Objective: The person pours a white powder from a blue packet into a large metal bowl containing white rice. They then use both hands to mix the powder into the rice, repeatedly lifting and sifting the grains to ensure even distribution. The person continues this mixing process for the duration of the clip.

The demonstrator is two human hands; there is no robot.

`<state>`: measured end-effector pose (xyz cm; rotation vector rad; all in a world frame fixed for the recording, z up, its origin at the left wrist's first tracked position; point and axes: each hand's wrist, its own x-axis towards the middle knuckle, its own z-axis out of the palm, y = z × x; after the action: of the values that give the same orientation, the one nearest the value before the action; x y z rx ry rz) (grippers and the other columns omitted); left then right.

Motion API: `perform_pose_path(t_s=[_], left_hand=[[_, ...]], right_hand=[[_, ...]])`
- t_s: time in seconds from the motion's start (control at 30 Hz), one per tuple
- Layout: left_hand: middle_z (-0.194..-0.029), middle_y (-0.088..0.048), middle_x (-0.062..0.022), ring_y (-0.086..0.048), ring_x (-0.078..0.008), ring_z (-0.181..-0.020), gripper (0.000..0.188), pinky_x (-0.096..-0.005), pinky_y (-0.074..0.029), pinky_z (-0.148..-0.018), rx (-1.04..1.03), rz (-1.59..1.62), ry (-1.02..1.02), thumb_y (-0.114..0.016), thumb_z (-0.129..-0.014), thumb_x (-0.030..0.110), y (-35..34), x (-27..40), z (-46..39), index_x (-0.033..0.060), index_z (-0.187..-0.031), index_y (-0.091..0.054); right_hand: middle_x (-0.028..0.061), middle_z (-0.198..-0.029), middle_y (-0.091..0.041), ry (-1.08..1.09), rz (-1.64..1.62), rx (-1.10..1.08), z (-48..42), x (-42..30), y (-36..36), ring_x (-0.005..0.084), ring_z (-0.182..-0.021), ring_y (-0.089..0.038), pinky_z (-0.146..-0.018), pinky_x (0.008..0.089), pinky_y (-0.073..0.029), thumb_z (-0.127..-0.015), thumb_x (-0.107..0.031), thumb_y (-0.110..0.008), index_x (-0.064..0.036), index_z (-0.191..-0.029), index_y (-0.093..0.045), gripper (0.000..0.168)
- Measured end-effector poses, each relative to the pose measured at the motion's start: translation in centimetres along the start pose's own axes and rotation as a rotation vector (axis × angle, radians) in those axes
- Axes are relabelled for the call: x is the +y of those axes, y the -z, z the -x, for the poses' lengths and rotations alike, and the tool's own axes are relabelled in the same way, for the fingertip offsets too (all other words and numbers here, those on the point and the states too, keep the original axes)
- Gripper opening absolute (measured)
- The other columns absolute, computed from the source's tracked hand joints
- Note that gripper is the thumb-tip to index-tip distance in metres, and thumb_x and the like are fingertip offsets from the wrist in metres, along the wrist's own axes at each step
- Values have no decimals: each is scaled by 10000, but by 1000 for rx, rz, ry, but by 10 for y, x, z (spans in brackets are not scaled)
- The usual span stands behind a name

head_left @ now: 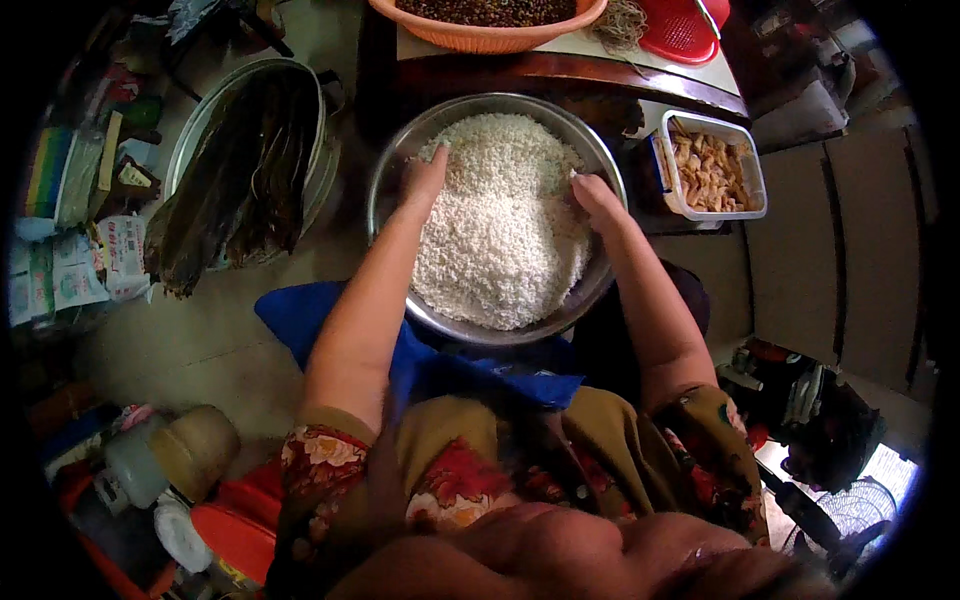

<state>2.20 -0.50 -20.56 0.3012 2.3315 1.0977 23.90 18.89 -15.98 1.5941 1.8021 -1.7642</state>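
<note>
A wide stainless steel basin sits before me, heaped with white rice grains. At the basin's left side, my left hand is partly sunk in the rice, its thumb showing and its other fingers hidden. Opposite it, my right hand is at the right edge of the rice, with its fingertips mostly out of sight. Whether either hand grips any rice cannot be told. A blue cloth lies below the basin, over my lap.
Long dark leaves lie in a large round pan at the left. Ahead, a table edge bears an orange basin of dark beans, strings and a red basket. A plastic tub of meat pieces stands right.
</note>
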Motion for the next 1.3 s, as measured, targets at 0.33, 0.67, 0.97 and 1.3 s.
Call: perform_pose_path(t_s=[0.33,0.67,0.97,1.3], left_hand=[[-1082,-573,-172,-570,-241,-962,626,-341,-459,-796,-469,383,150,-645,-744,414,-34,47,31,-57,-1135,-513],[-1067,-559,-61,-533,-138,-944,386,-288,-449,-799,-717,612,-181,-548,-850,225,-28,90,106,47,-1184,-469],[-1008,-566,-58,-515,-118,-916,345,-262,-422,-804,-455,442,-267,-519,-864,222,-10,72,90,1,-1127,-501],[-1251,-436,-151,-447,-282,-1114,680,-428,-446,-813,-269,552,277,-601,-758,417,-30,14,-15,1,-1251,-383]], right_hand=[[140,-1234,-467,-22,-477,-272,-52,20,-43,267,-1088,-472,-891,428,-376,-903,-445,-309,-63,-1274,-392,539],[102,-1004,-577,138,-662,-505,29,-17,-28,189,-850,-576,-730,322,-476,-893,-356,-420,-29,-1153,-473,421],[62,-845,-602,395,62,-177,72,-34,8,140,-775,-534,-682,269,-431,-865,-305,-505,22,-970,-586,352],[173,-957,-586,174,99,37,-42,-6,-16,284,-872,-560,-730,417,-441,-861,-387,-409,64,-1045,-535,503]])
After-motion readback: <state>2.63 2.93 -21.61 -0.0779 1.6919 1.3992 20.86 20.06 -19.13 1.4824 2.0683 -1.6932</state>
